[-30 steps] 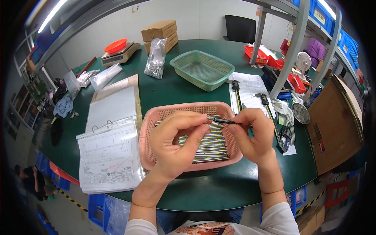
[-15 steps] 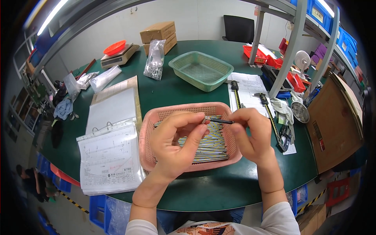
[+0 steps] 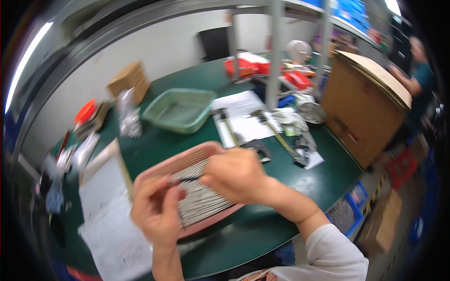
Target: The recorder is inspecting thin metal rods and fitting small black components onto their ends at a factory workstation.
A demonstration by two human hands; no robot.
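Note:
My left hand [image 3: 157, 210] is closed in a pinch on a small silver metal piece [image 3: 173, 181], its details smeared by motion. Just right of it, my right hand [image 3: 239, 175] grips a thin black rod [image 3: 190, 178] whose far end meets the metal piece. Whether the rod goes into the piece or only touches it, I cannot tell. Both hands are above a pink plastic basket [image 3: 161, 167], which holds many slim metal rods [image 3: 201, 206] laid side by side. My hands cover parts of the basket.
An empty green basket [image 3: 180, 110] stands farther back. Two calipers [image 3: 276, 136] lie across papers on the right, near a large cardboard sheet [image 3: 351, 107]. An open binder [image 3: 110, 225] is at left. Bagged parts [image 3: 129, 117] and a carton [image 3: 129, 82] sit behind. Another person [image 3: 417, 79] is far right.
The view has swung to the right and blurred, so the table contents appear shifted left and tilted. My hands stay together over the pink basket; my right hand has turned, its back now showing.

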